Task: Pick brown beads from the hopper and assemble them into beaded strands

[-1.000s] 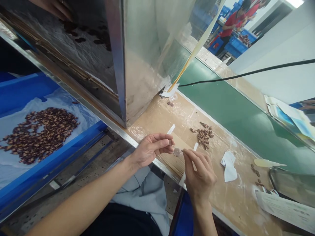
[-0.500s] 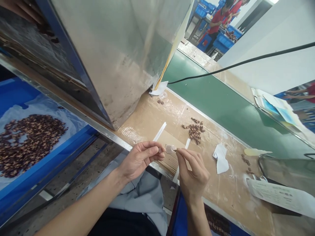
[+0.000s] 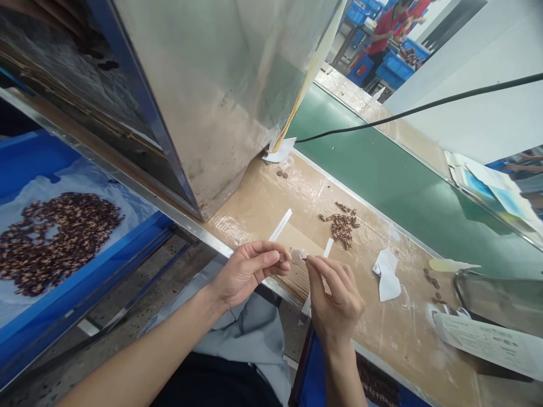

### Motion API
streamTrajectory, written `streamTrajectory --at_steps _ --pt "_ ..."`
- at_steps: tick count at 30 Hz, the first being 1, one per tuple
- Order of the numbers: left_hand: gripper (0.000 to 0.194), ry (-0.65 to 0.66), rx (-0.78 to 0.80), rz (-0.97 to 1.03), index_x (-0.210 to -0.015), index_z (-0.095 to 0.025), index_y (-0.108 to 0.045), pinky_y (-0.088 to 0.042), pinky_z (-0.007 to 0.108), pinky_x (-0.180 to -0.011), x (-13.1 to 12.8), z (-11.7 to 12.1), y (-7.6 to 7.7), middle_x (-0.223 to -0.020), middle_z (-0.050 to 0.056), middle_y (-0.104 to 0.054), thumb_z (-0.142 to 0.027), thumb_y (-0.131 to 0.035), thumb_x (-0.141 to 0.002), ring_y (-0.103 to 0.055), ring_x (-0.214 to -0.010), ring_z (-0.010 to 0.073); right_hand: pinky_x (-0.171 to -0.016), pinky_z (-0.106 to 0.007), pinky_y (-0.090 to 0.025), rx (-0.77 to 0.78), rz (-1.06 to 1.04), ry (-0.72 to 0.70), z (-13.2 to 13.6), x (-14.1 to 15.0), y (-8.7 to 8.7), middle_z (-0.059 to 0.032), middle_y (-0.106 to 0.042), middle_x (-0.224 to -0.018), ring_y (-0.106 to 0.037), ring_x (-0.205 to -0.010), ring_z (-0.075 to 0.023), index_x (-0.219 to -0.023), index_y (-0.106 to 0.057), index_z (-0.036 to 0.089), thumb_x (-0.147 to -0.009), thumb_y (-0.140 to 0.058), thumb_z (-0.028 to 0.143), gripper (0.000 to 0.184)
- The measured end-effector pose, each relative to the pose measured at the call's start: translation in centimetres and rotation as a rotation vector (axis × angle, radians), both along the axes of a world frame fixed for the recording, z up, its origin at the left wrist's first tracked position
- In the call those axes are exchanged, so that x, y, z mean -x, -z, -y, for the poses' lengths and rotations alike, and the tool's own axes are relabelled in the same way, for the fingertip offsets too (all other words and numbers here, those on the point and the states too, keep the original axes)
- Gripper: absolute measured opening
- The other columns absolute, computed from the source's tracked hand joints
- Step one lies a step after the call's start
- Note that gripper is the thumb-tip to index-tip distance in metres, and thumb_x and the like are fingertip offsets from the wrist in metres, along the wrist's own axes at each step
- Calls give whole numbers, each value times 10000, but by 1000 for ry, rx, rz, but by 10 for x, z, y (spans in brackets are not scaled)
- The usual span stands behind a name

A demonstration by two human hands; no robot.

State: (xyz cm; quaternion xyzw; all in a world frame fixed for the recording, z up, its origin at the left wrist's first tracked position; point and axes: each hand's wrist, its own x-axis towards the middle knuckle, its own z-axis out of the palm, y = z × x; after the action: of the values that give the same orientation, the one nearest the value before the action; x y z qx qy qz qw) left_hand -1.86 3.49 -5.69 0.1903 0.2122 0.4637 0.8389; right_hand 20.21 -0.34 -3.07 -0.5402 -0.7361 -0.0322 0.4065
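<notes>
Above a workbench covered in tan cardboard, two bare hands meet near the bench's front edge. A small, round, pale disc sits in the air between them, just beyond the pinched thumb and first finger of the left hand, which appear to grip its edge. The right hand is also pinched, its thumb and first finger closed together and touching the disc's opposite side. A tiny dark bit shows at those fingertips, too small to identify. Under and around the hands lie three narrow white paper strips, and farther along the bench sits a small pile of brown pieces. Beyond it are a crumpled white paper and a few scattered brown pieces. To the left, below the bench, a blue tray lined with white plastic holds a wide heap of similar brown pieces. A dull steel panel stands at the bench's back left, and a green conveyor belt runs along its far side, crossed by a black cable. In the far distance, a person in a red shirt stands among blue crates.
</notes>
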Motion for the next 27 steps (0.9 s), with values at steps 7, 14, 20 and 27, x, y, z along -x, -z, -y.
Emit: streamTrajectory --at_steps 7,14,20,27 --pt "233 -3 30 5 -1092 -136 -956 -713 255 -921 0 0 0 -1081 112 -897 -327 -1036 -986 -853 -939 174 -896 -419 -662 5 10 -5 -1 -1 1 -57 -891 -1125 -821 -968 -270 -1248 -877 275 -1168 -779 85 228" --pt "250 5 53 37 -1099 -131 -956 -721 227 -905 0 3 -2 -1084 98 -896 -315 -1060 -966 -857 -915 149 -900 -430 -671 -12 -129 31 8 1 -6 -57 -886 -1110 -833 -967 -275 -1248 -894 285 -1144 -840 110 211" --pt "263 64 93 77 -1096 -138 -960 -724 200 -868 -5 10 -9 -1095 100 -910 -322 -1079 -950 -873 -900 145 -897 -416 -723 105 -517 53 26 22 -28 -64 -889 -1114 -855 -997 -281 -1187 -921 295 -1129 -884 205 113" --pt "295 81 144 90 -1029 -150 -966 -715 194 -759 -14 18 -16 -921 89 -905 -373 -1116 -906 -864 -782 151 -795 -358 -747 220 -774 -5 29 41 -38 -73 -885 -1080 -865 -917 -256 -1137 -913 271 -1135 -862 264 52"
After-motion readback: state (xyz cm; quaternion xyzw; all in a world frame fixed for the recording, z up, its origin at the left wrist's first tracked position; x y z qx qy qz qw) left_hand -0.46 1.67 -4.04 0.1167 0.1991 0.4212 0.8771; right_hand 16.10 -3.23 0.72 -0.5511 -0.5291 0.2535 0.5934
